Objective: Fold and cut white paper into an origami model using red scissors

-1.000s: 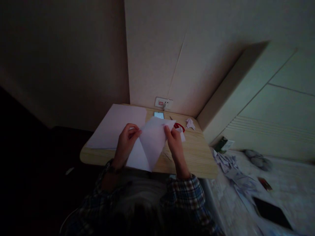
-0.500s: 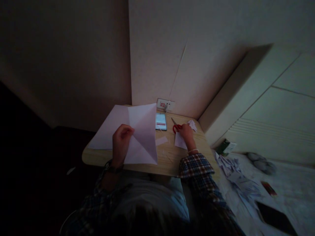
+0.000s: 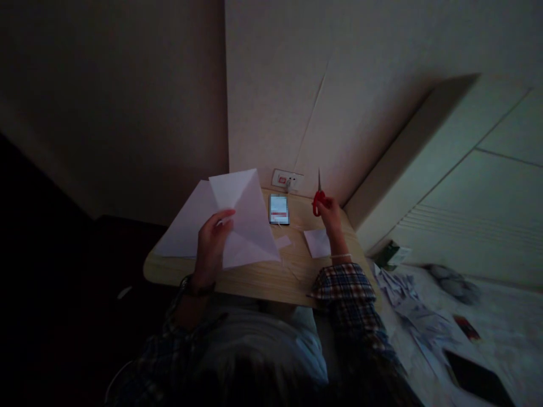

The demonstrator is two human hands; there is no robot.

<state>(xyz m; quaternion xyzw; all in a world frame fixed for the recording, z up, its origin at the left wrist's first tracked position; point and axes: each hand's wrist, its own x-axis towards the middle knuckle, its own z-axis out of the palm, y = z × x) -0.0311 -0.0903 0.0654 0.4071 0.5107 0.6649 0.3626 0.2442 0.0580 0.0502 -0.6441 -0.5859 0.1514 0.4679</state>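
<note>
My left hand (image 3: 214, 243) pinches a creased white sheet of paper (image 3: 250, 234) between thumb and fingers, holding it up above the table's left half. Fold lines cross near the middle of the sheet. At the right, my right hand (image 3: 331, 217) is closed on the red handles of a pair of scissors (image 3: 318, 198), whose blades point up toward the wall. Below that hand a small folded piece of white paper (image 3: 316, 243) lies on the table. A larger stack of white paper (image 3: 182, 226) lies at the left, partly behind the held sheet.
A lit phone (image 3: 279, 209) lies near the back of the wooden table (image 3: 254, 282), with a paper scrap (image 3: 283, 242) before it. Behind is a wall socket (image 3: 287, 179). On the bed at the right lie crumpled papers (image 3: 419, 308) and a dark tablet-like slab (image 3: 477, 373).
My right hand let go of the sheet, reached right to the scissors and lifted them off the table. My left hand kept the sheet, which has opened out and tilted.
</note>
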